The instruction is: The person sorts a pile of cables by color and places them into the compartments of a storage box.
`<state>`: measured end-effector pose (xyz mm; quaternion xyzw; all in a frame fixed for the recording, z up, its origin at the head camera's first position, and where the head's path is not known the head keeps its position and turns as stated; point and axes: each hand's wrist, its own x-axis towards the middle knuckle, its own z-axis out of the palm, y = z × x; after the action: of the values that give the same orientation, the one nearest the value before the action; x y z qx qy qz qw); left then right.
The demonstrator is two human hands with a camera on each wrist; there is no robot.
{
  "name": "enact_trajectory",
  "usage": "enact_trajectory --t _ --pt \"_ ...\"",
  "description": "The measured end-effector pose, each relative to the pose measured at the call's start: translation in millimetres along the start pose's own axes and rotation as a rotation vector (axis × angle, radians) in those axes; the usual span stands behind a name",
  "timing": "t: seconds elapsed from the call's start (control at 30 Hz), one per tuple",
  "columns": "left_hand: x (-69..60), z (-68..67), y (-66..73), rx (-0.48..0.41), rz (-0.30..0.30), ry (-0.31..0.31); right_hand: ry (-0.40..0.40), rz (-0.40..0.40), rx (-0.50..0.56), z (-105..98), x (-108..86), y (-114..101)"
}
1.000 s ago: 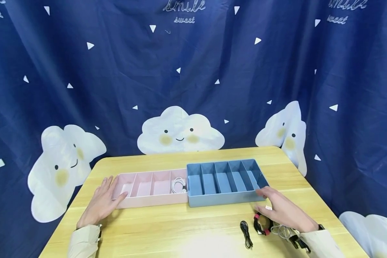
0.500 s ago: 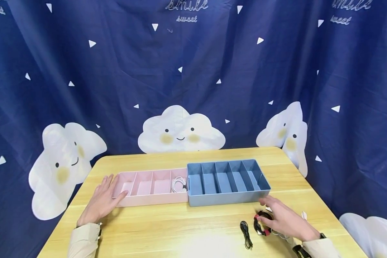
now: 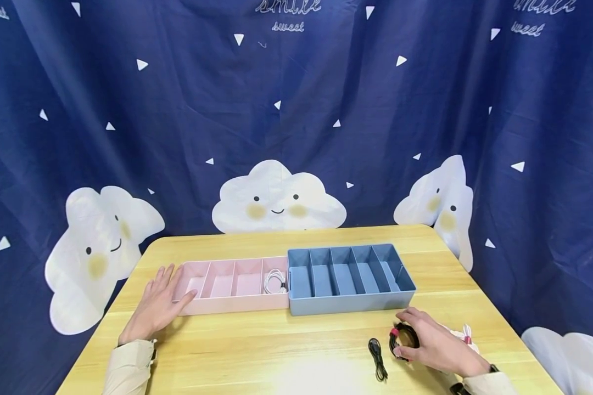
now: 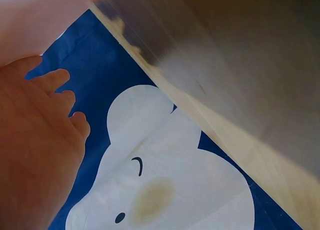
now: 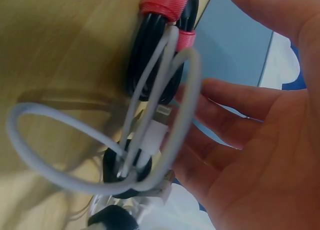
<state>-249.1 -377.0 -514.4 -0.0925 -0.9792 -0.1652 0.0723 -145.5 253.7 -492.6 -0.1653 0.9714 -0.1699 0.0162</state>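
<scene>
Though bright, wooden table (image 3: 227,345) before navy curtain (image 3: 178,109).

The left hand (image 4: 42,140) has its fingers slightly spread beside a blurred pink box (image 4: 35,20); a shaded wooden table (image 4: 235,90) runs diagonally past a blue curtain (image 4: 92,82) with a white cloud (image 4: 185,165).

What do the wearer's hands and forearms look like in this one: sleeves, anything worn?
Both the left hand and the right hand are ungloved. The left sleeve and right sleeve are pale beige. Something black, probably a strap, shows at each wrist; its details are too small to tell.
</scene>
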Motion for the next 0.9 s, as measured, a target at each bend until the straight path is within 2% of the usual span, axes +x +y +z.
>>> enact_trajectory --t 0.17,0.4,0.9 --pt "0.1 -0.6 0.5 0.0 -0.002 -0.018 -0.007 -0.001 0.001 2.4 -2.2 1.9" --pt "0.5 -0.7 0.1 -0.004 0.001 -0.018 0.032 -0.047 -0.041 4.9 -3.8 4.0" --pt "-0.2 0.1 -1.2 -0.019 -0.004 -0.026 0.024 -0.106 -0.088 8.1 -2.3 10.8"
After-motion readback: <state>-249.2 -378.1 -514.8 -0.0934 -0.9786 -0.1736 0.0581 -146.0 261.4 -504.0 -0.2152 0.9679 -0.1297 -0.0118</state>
